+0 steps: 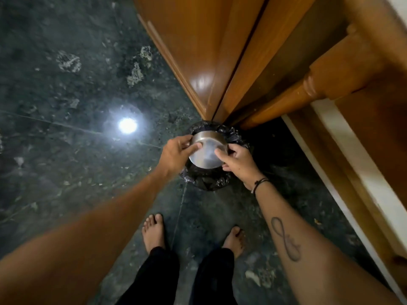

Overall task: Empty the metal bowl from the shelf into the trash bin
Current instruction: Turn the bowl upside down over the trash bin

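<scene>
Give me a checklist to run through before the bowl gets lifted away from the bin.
1. Both hands on the bowl: ok; left hand and right hand grip opposite sides of the metal bowl.
2. Bowl turned over: ok; its flat base faces the camera.
3. Bowl over the trash bin: ok; the black liner shows all around it.
4. Contents fully out: cannot tell; the inside is hidden.
5. Spill on the floor near the bin: none visible.

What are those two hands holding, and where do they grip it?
A metal bowl, upturned over the trash bin: left hand and right hand grip opposite sides of its rim.
</scene>
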A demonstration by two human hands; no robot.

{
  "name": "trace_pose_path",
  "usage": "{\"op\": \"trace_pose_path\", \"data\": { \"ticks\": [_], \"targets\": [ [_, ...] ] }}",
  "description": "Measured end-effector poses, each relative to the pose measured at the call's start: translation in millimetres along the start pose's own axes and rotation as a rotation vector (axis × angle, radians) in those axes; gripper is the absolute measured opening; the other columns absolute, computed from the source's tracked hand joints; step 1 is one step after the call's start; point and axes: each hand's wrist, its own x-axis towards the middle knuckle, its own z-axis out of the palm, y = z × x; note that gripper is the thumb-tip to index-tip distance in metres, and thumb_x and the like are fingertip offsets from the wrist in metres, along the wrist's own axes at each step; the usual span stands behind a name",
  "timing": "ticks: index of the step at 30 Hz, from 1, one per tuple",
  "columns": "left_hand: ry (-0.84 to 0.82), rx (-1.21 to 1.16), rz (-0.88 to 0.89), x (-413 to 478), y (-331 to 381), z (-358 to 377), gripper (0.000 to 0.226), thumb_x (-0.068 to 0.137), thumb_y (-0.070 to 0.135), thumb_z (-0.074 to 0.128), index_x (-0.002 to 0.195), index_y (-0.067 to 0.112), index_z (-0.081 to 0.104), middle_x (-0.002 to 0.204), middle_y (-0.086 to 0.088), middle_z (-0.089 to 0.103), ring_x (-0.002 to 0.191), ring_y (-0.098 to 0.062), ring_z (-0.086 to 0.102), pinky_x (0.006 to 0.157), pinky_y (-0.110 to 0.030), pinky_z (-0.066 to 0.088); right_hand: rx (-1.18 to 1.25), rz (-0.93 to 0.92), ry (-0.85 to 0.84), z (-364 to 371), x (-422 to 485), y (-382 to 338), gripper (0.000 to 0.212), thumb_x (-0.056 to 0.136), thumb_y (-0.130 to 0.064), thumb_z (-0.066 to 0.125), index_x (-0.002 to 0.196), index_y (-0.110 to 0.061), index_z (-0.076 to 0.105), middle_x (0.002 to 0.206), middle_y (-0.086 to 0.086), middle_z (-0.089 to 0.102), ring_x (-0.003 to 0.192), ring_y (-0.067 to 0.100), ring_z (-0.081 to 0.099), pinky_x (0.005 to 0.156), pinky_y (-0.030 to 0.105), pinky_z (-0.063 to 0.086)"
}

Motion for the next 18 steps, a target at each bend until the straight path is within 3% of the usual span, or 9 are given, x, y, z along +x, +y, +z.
{"op": "trace_pose_path", "data": {
  "ticks": [2, 4, 7, 9, 11, 13, 15, 18],
  "targets": [
    [-0.005, -0.072, -0.062, 15.3, -5.1, 5.4, 0.01, 0.1, 0.026, 0.076, 0.108, 0.021, 0.08, 0.091, -0.004, 0.079, 0.068, 0.007, 0.067, 0.075, -0.026, 0.054, -0.064, 0.012, 0.042, 2.4, 12.7, 2.8, 0.024, 0.105, -0.029, 0.073, 0.113, -0.006, 0.073, 0.096, 0.013, 0.072, 0.067, 0.019, 0.064, 0.08, 0.049, 0.063],
    [-0.01, -0.139, -0.136, 25.4, -6.5, 10.2, 0.013, 0.099, 0.028, 0.078, 0.105, 0.018, 0.082, 0.091, -0.005, 0.081, 0.076, -0.005, 0.072, 0.081, -0.033, 0.058, -0.084, 0.017, 0.084, 3.4, 19.3, 5.1, 0.034, 0.107, -0.034, 0.071, 0.115, -0.002, 0.073, 0.094, 0.012, 0.071, 0.062, 0.018, 0.063, 0.078, 0.051, 0.065],
    [-0.02, -0.285, -0.258, 33.9, -4.0, 17.9, 0.018, 0.1, 0.026, 0.077, 0.103, 0.01, 0.082, 0.108, -0.019, 0.084, 0.09, -0.024, 0.077, 0.092, -0.043, 0.066, -0.121, 0.008, 0.141, 2.8, 24.8, 12.3, 0.038, 0.106, -0.044, 0.067, 0.107, -0.007, 0.075, 0.083, 0.008, 0.07, 0.062, 0.024, 0.064, 0.075, 0.056, 0.066],
    [-0.024, -0.334, -0.324, 33.8, -2.3, 21.8, 0.016, 0.103, 0.023, 0.073, 0.102, 0.008, 0.078, 0.105, -0.015, 0.082, 0.088, -0.022, 0.077, 0.078, -0.03, 0.068, -0.184, -0.01, 0.169, -0.3, 25.4, 17.4, 0.039, 0.1, -0.054, 0.066, 0.103, -0.016, 0.074, 0.083, 0.006, 0.072, 0.073, 0.03, 0.069, 0.078, 0.059, 0.066],
    [-0.006, -0.384, -0.38, 32.3, -4.7, 25.4, 0.016, 0.103, 0.023, 0.072, 0.096, 0.009, 0.075, 0.088, -0.007, 0.081, 0.078, -0.018, 0.077, 0.065, -0.023, 0.065, -0.275, -0.05, 0.161, -4.7, 19.8, 18.7, 0.037, 0.101, -0.051, 0.066, 0.113, -0.017, 0.075, 0.102, 0.011, 0.078, 0.096, 0.036, 0.075, 0.085, 0.053, 0.063],
    [0.007, -0.442, -0.43, 29.6, -10.8, 25.7, 0.018, 0.103, 0.025, 0.073, 0.095, 0.009, 0.075, 0.072, -0.001, 0.081, 0.069, -0.015, 0.077, 0.064, -0.025, 0.065, -0.376, -0.102, 0.152, -8.0, 12.5, 20.0, 0.045, 0.104, -0.044, 0.068, 0.137, -0.015, 0.069, 0.132, 0.015, 0.073, 0.122, 0.038, 0.069, 0.098, 0.047, 0.058],
    [0.009, -0.489, -0.464, 25.7, -16.3, 24.9, 0.02, 0.102, 0.026, 0.074, 0.102, 0.006, 0.076, 0.076, -0.004, 0.083, 0.07, -0.017, 0.08, 0.069, -0.029, 0.067, -0.505, -0.201, 0.157, -7.5, 1.5, 22.0, 0.066, 0.105, -0.043, 0.068, 0.161, -0.016, 0.049, 0.159, 0.016, 0.054, 0.146, 0.036, 0.053, 0.114, 0.047, 0.05],
    [0.041, -0.587, -0.478, 17.8, -21.6, 24.8, 0.025, 0.102, 0.025, 0.073, 0.109, 0.0, 0.073, 0.091, -0.014, 0.082, 0.072, -0.019, 0.082, 0.069, -0.031, 0.068, -0.855, -0.553, 0.289, -2.2, -18.5, 23.1, 0.091, 0.101, -0.047, 0.066, 0.173, -0.01, 0.025, 0.182, 0.017, 0.023, 0.168, 0.036, 0.024, 0.134, 0.052, 0.032]
  ]
}}
